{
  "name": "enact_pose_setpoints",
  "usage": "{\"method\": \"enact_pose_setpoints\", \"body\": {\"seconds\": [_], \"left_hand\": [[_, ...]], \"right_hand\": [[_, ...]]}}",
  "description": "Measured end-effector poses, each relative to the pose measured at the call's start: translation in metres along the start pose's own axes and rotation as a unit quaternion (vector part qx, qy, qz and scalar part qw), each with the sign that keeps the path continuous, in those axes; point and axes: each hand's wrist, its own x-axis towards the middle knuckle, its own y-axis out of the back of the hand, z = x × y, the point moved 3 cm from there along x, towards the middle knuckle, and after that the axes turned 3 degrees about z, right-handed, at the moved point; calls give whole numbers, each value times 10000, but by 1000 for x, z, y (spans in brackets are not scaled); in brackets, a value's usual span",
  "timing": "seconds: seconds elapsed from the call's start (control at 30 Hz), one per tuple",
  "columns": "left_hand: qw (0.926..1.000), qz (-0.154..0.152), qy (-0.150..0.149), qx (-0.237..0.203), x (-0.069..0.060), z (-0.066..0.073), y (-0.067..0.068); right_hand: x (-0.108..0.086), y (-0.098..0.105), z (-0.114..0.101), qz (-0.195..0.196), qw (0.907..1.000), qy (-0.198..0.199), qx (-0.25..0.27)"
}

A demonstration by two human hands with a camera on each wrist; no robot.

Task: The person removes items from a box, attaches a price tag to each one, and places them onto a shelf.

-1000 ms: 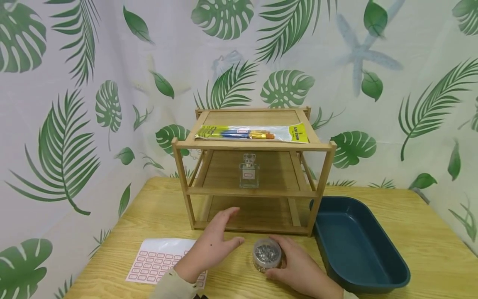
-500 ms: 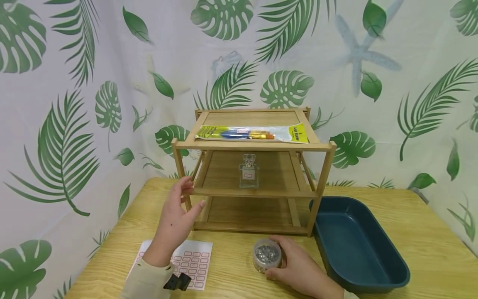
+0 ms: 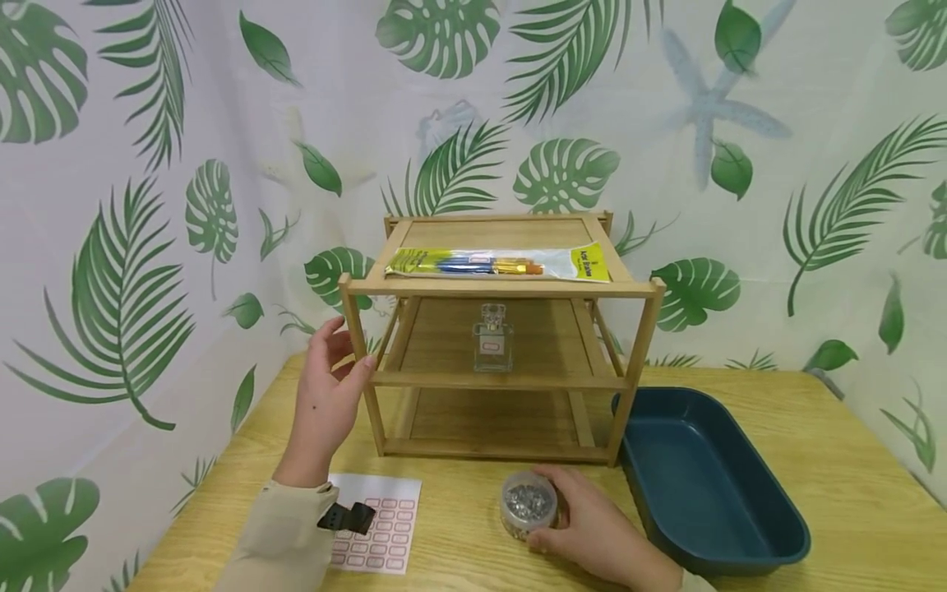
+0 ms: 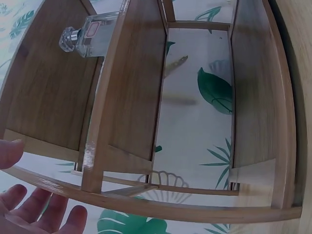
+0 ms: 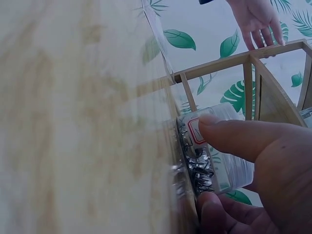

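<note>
My left hand (image 3: 325, 390) is at the left front post of a three-tier wooden rack (image 3: 503, 381), with the post between its spread thumb (image 4: 10, 153) and relaxed fingers. Whether they press on the wood is hard to tell. My right hand (image 3: 592, 526) grips a small clear plastic jar (image 3: 528, 503) from the right, and the jar stands on the table. Shiny silver pieces lie inside it; their kind is unclear. In the right wrist view the thumb lies by a red-bordered label (image 5: 196, 131) on the jar's side.
A glass perfume bottle (image 3: 492, 341) stands on the middle shelf. A packet of artist brushes (image 3: 499, 263) lies on top. The sheet of red-bordered labels (image 3: 385, 526) is partly under the left forearm. A dark teal basin (image 3: 718, 485) sits right of the rack.
My left hand has moved left and away from me, from above the table before the rack to its left front post. The right hand and the jar have stayed in place.
</note>
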Motion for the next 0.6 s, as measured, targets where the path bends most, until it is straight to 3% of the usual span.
{"method": "enact_pose_setpoints", "body": {"seconds": [0.17,0.4,0.6], "left_hand": [[9996,22,229,-164,4,-9,-3],[9995,163,267,-93,7,-13,-4],[9991,234,332,-109,8,-16,-4]], "right_hand": [[-1,1,-1,-146,9999,39,50],[1,3,-3,-397,9977,-39,541],[9,5,-14,-160,9965,-147,811]]}}
